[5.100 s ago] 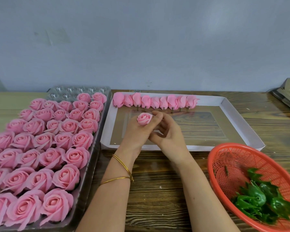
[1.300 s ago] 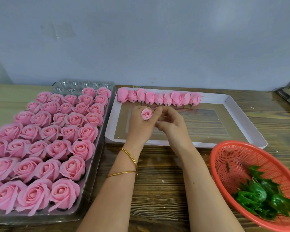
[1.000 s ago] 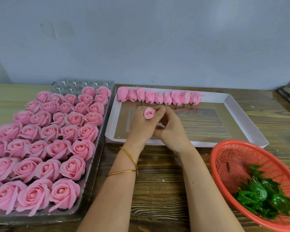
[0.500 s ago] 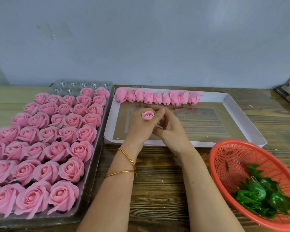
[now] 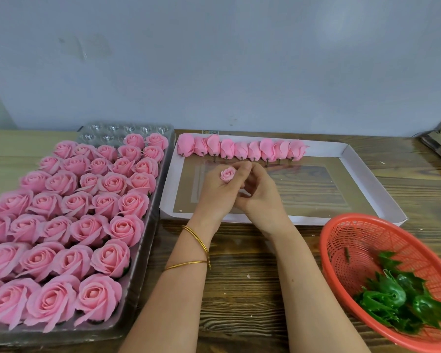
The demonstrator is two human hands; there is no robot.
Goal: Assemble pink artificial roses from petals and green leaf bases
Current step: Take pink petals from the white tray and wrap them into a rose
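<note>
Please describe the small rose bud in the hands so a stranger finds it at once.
Find the white tray in the middle of the wooden table. Over its left part the left hand grips a small pink bud. Unlike the buds lying in a row at the tray's far edge, it is held up.

Small pink rosebud (image 5: 227,174), tightly rolled, opening facing up, pinched in left hand (image 5: 215,194) fingers above white tray (image 5: 367,184). Row of closed pink buds (image 5: 241,150) lies side by side along that tray's far edge, touching, short dark stubs pointing toward the person. Full open pink roses (image 5: 69,217) packed upright in rows in clear plastic tray (image 5: 107,131) at left, bare cells at its far end. Glossy green leaf bases (image 5: 397,301) with pointed sepals heaped loose in near side of red basket (image 5: 354,240)
</note>
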